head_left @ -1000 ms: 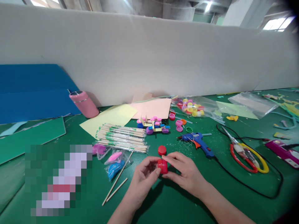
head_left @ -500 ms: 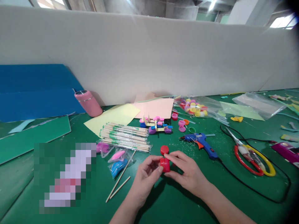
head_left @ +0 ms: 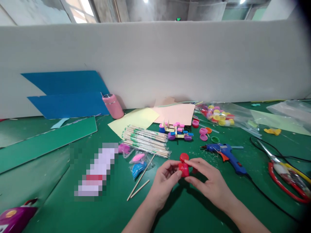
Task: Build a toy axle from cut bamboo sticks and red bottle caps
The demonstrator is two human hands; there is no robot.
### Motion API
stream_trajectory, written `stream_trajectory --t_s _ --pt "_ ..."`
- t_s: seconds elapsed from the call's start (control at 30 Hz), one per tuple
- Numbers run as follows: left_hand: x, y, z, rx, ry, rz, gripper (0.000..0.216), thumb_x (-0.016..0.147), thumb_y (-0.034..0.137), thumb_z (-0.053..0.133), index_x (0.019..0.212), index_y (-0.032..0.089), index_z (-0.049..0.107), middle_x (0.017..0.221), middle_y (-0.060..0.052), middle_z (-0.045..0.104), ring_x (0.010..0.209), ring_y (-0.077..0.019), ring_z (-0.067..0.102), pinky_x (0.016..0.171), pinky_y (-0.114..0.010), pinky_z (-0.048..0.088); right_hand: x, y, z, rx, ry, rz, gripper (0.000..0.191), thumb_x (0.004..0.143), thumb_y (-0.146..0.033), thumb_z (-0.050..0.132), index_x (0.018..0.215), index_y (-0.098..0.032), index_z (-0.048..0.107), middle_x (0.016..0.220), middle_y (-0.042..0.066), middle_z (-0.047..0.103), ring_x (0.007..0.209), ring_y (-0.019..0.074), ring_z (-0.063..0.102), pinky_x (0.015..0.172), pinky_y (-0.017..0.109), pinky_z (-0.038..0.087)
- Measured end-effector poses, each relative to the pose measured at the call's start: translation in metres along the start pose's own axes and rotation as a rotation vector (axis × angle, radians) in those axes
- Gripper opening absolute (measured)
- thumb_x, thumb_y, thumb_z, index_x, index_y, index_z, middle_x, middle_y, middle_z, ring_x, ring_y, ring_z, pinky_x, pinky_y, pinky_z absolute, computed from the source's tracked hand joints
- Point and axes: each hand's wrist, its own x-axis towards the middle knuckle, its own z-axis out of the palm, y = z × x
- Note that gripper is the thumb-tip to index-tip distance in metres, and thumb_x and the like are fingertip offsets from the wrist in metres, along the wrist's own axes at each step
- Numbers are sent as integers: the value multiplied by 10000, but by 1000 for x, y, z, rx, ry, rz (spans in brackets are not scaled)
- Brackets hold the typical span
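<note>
Between my hands is a small set of red plastic bottle caps [head_left: 184,170], seemingly joined together. My left hand [head_left: 165,179] pinches its left side between thumb and fingers. From the right, the index finger of my right hand [head_left: 208,177] rests on its top, with the thumb near its lower edge. One round red cap [head_left: 184,157] shows at the far side, top up; whether it is attached I cannot tell. Beyond my hands sit small model cars [head_left: 179,135] made of sticks and coloured caps. A blue glue gun [head_left: 228,155] lies to the right.
Left of my hands lie wooden sticks [head_left: 139,189], bagged blue clay [head_left: 138,170] and wrapped chopsticks [head_left: 145,142]. Scissors [head_left: 284,181] and the glue gun's black cord [head_left: 269,197] are at right. Farther back are loose caps [head_left: 203,131], a bag of caps [head_left: 218,116] and a pink flask [head_left: 113,106].
My view has turned left, so everything sits farther right in the picture. A purple object has come into view at the lower left. Both hands keep nearly the same hold on the red caps.
</note>
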Motion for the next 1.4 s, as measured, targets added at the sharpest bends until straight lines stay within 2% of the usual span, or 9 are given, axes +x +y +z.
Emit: stream_trajectory --t_s 0.2,0.53,0.77,0.9,1.1,1.4 --pt "1 1 -2 -24 7 19 180 722 221 647 891 159 641 839 -39 631 784 -147 528 719 -250 394 4 -6 -1 101 -20 104 317 795 -303 587 1108 -260 565 991 28 585 873 158 559 757 242 464" --pt "0 -1 -1 -37 -30 26 177 756 187 616 931 168 632 893 -36 633 829 -138 528 752 -239 393 2 6 6 220 11 64 345 767 -270 626 1107 -283 569 914 12 564 751 137 536 692 234 462" --pt "0 0 0 -88 -27 7 180 748 186 620 925 156 631 867 -48 639 808 -147 539 735 -255 390 1 5 6 212 19 31 365 779 -259 613 1134 -300 539 949 12 547 755 133 535 704 236 459" --pt "1 1 1 -160 -35 -13 176 746 200 616 913 149 627 815 -57 641 775 -154 545 696 -263 386 0 4 7 190 35 64 424 766 -280 626 1172 -284 505 960 23 564 794 149 545 728 247 458" --pt "1 1 2 -160 -43 -35 176 736 209 627 905 160 638 811 -45 638 769 -139 535 698 -244 380 -1 6 7 216 39 59 318 772 -274 618 1087 -274 570 972 20 584 789 145 558 717 234 466" --pt "-1 2 1 -175 -55 -50 183 719 212 648 893 155 640 792 -31 618 692 -105 511 657 -222 383 -2 6 7 242 76 4 347 758 -240 639 1095 -292 580 959 16 579 806 144 548 710 232 457"
